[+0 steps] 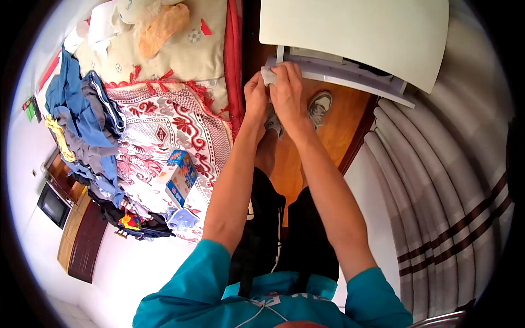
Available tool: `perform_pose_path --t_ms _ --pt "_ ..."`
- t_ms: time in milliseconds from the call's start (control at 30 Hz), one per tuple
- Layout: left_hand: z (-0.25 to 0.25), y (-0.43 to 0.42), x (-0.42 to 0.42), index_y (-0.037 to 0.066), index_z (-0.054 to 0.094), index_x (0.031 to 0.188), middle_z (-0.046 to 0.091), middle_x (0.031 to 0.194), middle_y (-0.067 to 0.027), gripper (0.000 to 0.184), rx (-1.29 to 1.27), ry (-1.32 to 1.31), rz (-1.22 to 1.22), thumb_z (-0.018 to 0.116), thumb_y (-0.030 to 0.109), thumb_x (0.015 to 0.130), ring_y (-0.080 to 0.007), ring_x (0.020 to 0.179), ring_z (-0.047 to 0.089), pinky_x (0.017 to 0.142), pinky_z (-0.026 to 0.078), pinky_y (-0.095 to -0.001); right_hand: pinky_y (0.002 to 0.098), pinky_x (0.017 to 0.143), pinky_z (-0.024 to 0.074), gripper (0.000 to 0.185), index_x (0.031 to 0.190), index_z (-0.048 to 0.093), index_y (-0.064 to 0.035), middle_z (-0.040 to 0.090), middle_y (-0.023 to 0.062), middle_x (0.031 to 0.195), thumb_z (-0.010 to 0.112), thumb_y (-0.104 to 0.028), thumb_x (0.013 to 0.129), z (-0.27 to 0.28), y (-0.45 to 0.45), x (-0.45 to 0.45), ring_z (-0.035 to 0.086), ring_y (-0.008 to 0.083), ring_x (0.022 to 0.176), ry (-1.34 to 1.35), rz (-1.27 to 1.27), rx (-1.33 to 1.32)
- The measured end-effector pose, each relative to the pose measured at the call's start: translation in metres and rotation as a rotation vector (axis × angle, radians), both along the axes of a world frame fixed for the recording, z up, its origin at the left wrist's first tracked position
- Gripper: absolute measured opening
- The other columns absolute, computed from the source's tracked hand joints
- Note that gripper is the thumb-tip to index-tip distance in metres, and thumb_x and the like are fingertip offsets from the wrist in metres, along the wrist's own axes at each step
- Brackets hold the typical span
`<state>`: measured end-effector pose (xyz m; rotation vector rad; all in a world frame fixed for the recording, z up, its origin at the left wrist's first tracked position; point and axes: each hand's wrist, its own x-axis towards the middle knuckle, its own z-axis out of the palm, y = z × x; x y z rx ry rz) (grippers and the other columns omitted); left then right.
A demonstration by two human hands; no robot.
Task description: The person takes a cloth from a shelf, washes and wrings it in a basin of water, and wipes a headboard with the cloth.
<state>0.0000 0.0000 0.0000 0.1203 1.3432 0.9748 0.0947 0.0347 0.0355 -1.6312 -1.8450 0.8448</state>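
Close together in front of me, my left hand [256, 99] and my right hand [288, 92] are both closed at a small white piece [268, 75] that looks like folded tissue or cloth. It shows between the fingers of the two hands; its lower part is hidden by them. Right beside the hands is the pulled-out drawer [350, 75] of a white-topped desk [355, 27]. Pale items lie partly visible inside the drawer, under the desktop's edge.
On the left stands a bed with a patterned red-and-white blanket [164, 120], a blue box [182, 177] and a heap of clothes [90, 126]. A grey curtain [437, 180] hangs on the right. My shoes [319, 106] stand on the wooden floor [350, 117] below the hands.
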Motion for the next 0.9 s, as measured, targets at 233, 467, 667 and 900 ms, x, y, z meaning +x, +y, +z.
perform_pose_path --t_ms 233,467,667,900 --pt "0.0 0.005 -0.003 0.005 0.06 0.09 0.047 0.073 0.0009 0.041 -0.057 -0.254 0.167 0.053 0.042 0.106 -0.0127 0.065 0.044 0.066 0.039 -0.0294 0.0484 0.085 0.0507 0.031 0.101 0.061 0.003 0.062 0.0184 0.102 0.066 0.013 0.072 0.012 -0.002 0.052 0.06 0.0407 0.099 -0.006 -0.056 0.021" --pt "-0.002 0.014 -0.017 0.006 0.062 0.115 0.065 0.106 -0.0055 0.03 -0.201 -0.205 0.143 0.037 0.02 0.108 -0.0198 0.096 0.064 0.089 0.053 -0.0361 0.0469 0.082 0.0512 0.026 0.096 0.059 0.0021 0.061 0.0173 0.099 0.063 0.011 0.071 -0.003 0.006 -0.025 0.06 0.0397 0.095 0.075 0.005 0.029" --pt "-0.004 0.006 -0.004 0.006 0.057 0.09 0.05 0.073 0.0004 0.038 -0.161 -0.269 0.154 0.049 0.039 0.108 -0.0119 0.065 0.041 0.063 0.036 -0.0285 0.0459 0.085 0.0518 0.033 0.101 0.062 0.0033 0.063 0.0207 0.105 0.066 0.013 0.07 0.004 0.0 0.045 0.061 0.0415 0.099 0.006 -0.027 0.02" --pt "-0.004 0.009 0.002 0.009 0.063 0.104 0.064 0.098 -0.0044 0.027 -0.229 -0.189 0.276 0.047 0.031 0.106 -0.0177 0.088 0.061 0.082 0.05 -0.0336 0.0477 0.082 0.0496 0.029 0.097 0.061 0.0001 0.059 0.0168 0.094 0.068 0.011 0.071 -0.017 -0.001 -0.008 0.059 0.0401 0.093 0.043 -0.013 0.094"
